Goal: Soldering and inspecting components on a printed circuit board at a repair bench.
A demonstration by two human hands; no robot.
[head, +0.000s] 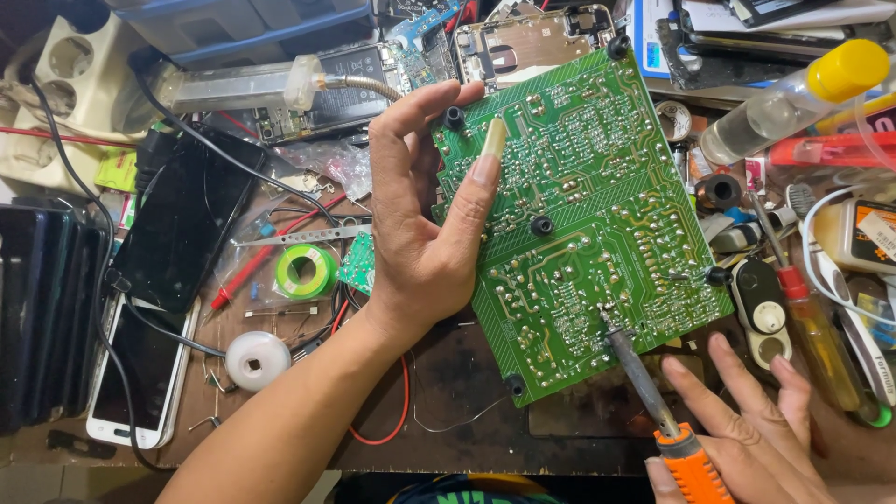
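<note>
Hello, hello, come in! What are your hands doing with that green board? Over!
Left hand grips the green circuit board by its edge. Right hand holds the soldering iron, tip on the board. Clutter crowds every side of the workbench.

Both hands [420,224] and forearms are bare, with long thumbnails.

Cluttered workbench [467,373]: phones [140,373], tape rolls [305,272]
</note>
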